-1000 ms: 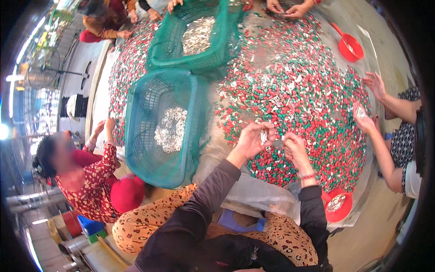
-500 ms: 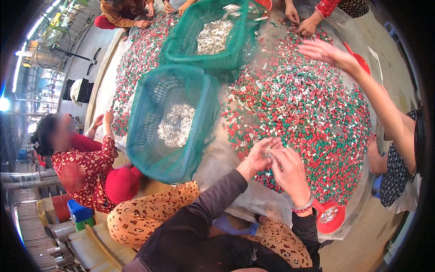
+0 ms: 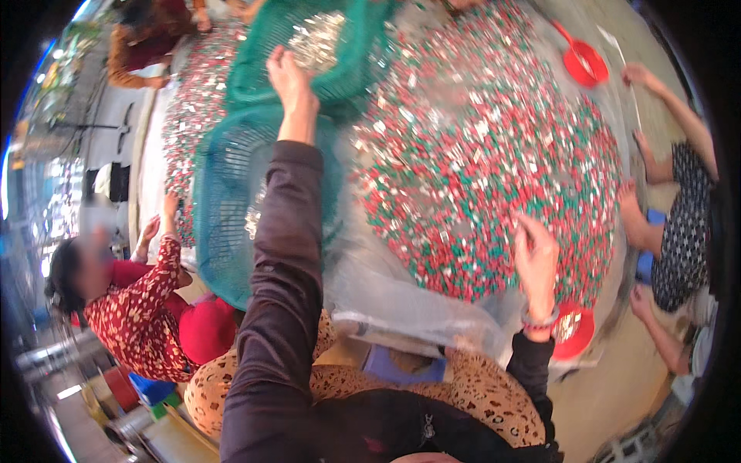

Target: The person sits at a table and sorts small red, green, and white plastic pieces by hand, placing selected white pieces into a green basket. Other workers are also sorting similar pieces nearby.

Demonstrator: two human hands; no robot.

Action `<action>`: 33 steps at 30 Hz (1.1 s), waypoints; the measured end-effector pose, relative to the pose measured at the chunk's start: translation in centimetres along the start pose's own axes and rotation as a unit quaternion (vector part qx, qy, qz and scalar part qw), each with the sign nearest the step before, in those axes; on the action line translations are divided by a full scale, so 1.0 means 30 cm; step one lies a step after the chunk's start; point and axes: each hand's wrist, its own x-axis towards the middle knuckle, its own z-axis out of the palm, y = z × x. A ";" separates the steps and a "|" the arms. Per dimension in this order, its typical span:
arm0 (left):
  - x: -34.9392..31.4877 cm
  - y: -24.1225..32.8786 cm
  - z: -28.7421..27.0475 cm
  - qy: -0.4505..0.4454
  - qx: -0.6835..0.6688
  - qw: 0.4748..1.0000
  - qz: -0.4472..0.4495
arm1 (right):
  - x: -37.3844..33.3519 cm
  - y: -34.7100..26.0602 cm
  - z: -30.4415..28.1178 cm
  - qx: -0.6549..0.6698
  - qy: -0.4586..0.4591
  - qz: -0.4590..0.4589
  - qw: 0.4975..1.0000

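Observation:
My left hand [image 3: 292, 83] reaches far forward over the near rim of the far green basket [image 3: 266, 77]. Its fingers look loosely apart, and no piece shows in them. Inside that basket lies a heap of pale clear pieces [image 3: 318, 42]. Over the near edge of a wide spread of small red and green pieces [image 3: 455, 193], mixed with whitish ones, hangs my right hand [image 3: 536, 261]. Its fingers are slightly bent and apart, with nothing visible between them. My left sleeve crosses the nearer blue-green basket [image 3: 220, 224] and hides most of its clear pieces [image 3: 255, 216].
Beside my right wrist sits a red scoop [image 3: 575, 332] with pale pieces; another red scoop [image 3: 584, 63] lies far right. A person in a red patterned top [image 3: 143, 309] works at left. Others sit at the far left and right. Clear plastic sheeting [image 3: 409, 305] borders the pile.
My hands, together over the pile before, are now apart: the left has swung forward to the far basket, the right has moved rightward. The right-hand neighbour's outstretched arm has drawn back.

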 end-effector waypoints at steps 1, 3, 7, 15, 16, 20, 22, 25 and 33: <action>-0.060 -0.026 0.010 -0.063 0.043 0.996 0.045 | 0.001 0.017 -0.009 0.005 0.017 0.033 0.999; -0.205 -0.077 0.011 -0.165 0.110 0.967 0.159 | 0.005 0.052 -0.033 -0.034 0.008 0.067 0.997; -0.565 -0.248 0.038 -0.490 0.413 0.763 0.087 | 0.011 0.101 -0.029 -0.111 -0.044 0.096 0.988; -1.041 -0.406 -0.144 -0.382 0.512 0.769 -0.024 | 0.045 0.282 0.415 -0.060 -0.149 -0.161 0.974; -1.058 -0.394 -0.162 -0.397 0.465 0.789 -0.068 | 0.043 0.302 0.442 -0.104 -0.181 -0.154 0.966; -1.027 -0.319 -0.198 -0.515 0.416 0.742 -0.107 | 0.038 0.362 0.434 -0.233 -0.232 -0.101 0.939; -0.977 -0.294 -0.195 -0.536 0.400 0.730 -0.140 | 0.022 0.387 0.396 -0.282 -0.211 -0.056 0.934; -0.929 -0.292 -0.168 -0.461 0.535 0.703 -0.080 | -0.005 0.414 0.361 -0.269 -0.172 -0.041 0.947; -0.818 -0.382 -0.097 -0.463 0.524 0.706 0.115 | -0.063 0.394 0.301 -0.170 -0.248 0.003 0.954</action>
